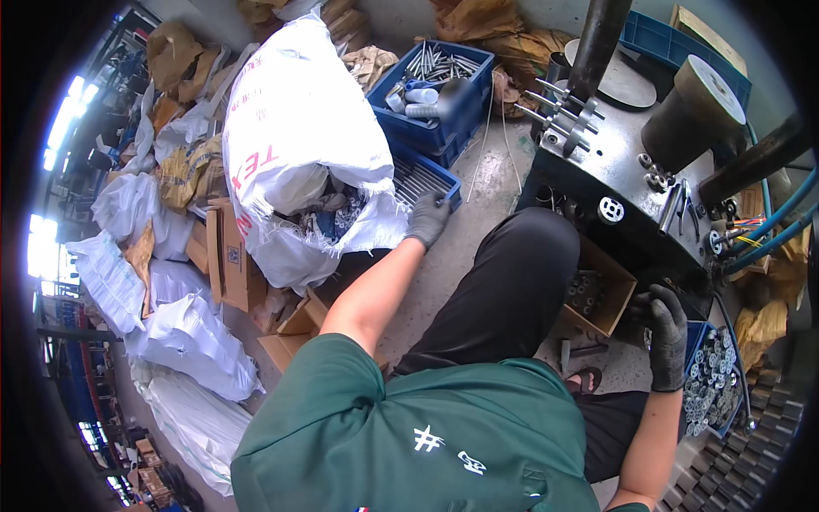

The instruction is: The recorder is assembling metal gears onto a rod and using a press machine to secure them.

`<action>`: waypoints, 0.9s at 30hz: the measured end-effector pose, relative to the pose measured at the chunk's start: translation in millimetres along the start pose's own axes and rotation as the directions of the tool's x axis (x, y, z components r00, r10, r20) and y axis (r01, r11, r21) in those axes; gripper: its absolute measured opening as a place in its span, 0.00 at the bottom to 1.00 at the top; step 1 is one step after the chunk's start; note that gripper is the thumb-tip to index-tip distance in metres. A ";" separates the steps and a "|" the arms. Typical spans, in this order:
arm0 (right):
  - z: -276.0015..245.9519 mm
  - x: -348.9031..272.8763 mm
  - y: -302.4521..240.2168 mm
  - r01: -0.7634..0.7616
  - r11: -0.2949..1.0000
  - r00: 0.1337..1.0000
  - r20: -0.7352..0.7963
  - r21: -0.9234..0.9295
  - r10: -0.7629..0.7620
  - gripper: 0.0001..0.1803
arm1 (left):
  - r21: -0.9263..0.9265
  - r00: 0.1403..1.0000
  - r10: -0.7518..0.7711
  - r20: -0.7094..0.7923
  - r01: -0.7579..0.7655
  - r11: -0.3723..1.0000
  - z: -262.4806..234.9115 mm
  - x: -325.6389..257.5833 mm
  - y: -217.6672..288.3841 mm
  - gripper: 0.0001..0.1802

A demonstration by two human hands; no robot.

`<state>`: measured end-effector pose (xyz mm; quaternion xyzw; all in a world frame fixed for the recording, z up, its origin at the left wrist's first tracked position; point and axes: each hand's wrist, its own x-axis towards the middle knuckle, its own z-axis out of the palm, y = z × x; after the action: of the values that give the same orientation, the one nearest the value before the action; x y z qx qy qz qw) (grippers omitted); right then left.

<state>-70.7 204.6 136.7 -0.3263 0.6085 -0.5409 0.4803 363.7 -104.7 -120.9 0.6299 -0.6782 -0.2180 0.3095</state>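
Observation:
My left hand (429,219), in a grey work glove, reaches to the near edge of a low blue bin (456,189) holding a row of thin metal rods (418,182). Its fingers lie over the rod ends, apart at the tips, and I see nothing gripped in them. Off to the right, my gloved right hand (667,337) is raised with bent fingers above a blue bin (725,418) of round metal parts with holes (710,375). A small shiny bit shows by its palm; what it is stays unclear.
A black machine table (618,162) carries a pin fixture (563,115), a large cylinder (695,107) and a round holed part (610,210). Below it stands a cardboard box (610,299) of small parts. A white woven sack (307,111) and a stacked blue crate (435,128) lie leftward.

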 end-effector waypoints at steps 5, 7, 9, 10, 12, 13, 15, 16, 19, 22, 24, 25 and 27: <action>-69.3 -24.5 11.1 0.036 0.933 0.999 0.002 -0.359 -0.038 0.22 | 0.299 0.949 -0.293 0.115 0.248 0.921 -10.5 -9.3 -65.8 0.21; -81.6 -26.5 19.7 -0.042 0.881 0.998 0.011 -0.471 0.054 0.22 | 0.451 0.933 -0.336 0.129 0.247 0.858 -24.1 -5.3 -117.0 0.22; -82.5 -15.3 34.2 -0.127 0.911 0.989 0.020 -0.392 0.146 0.20 | 0.470 0.929 -0.364 0.068 0.292 0.833 -41.9 -7.6 -166.9 0.23; -87.5 -19.4 35.3 -0.214 0.882 0.975 -0.039 -0.420 0.218 0.20 | 0.420 0.896 -0.417 0.153 0.323 0.848 -24.6 -2.6 -152.5 0.24; -87.1 -20.2 45.0 -0.153 0.870 0.987 -0.024 -0.468 0.161 0.21 | 0.391 0.833 -0.480 0.275 0.359 0.847 -10.6 6.4 -137.5 0.27; -83.9 -22.4 46.6 -0.168 0.863 0.985 -0.049 -0.476 0.165 0.21 | 0.382 0.829 -0.471 0.301 0.348 0.856 1.8 7.6 -124.2 0.27; -72.4 -25.5 44.0 -0.052 0.771 0.996 0.021 -0.635 0.084 0.20 | 0.475 0.792 -0.445 0.418 0.226 0.850 22.4 10.3 -99.0 0.27; -54.6 -18.4 30.0 0.053 0.676 0.987 0.140 -0.735 0.074 0.19 | 0.542 0.778 -0.429 0.460 0.136 0.829 15.2 16.5 -115.2 0.32; -54.5 -12.2 46.5 0.173 0.599 0.965 0.255 -0.782 0.054 0.19 | 0.498 0.752 -0.568 0.335 0.370 0.784 15.6 14.7 -143.0 0.36; -55.4 -17.0 40.5 0.064 0.612 0.980 0.165 -0.788 0.110 0.18 | 0.554 0.811 -0.512 0.285 0.296 0.778 24.4 22.6 -137.9 0.40; -54.2 -16.1 38.4 0.046 0.614 0.984 0.140 -0.788 0.106 0.18 | 0.567 0.823 -0.514 0.243 0.309 0.764 16.2 28.1 -143.5 0.41; -54.7 -15.9 37.0 0.056 0.606 0.984 0.146 -0.793 0.099 0.18 | 0.562 0.797 -0.545 0.263 0.333 0.758 15.5 30.3 -141.0 0.43; -54.1 -14.6 33.2 0.051 0.590 0.989 0.123 -0.805 0.082 0.18 | 0.573 0.796 -0.527 0.298 0.293 0.766 10.4 33.5 -137.7 0.43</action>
<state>-112.6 243.3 105.3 -0.5418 0.7530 -0.1771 0.3288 455.1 -154.1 -217.8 0.7571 -0.6034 -0.2362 -0.0833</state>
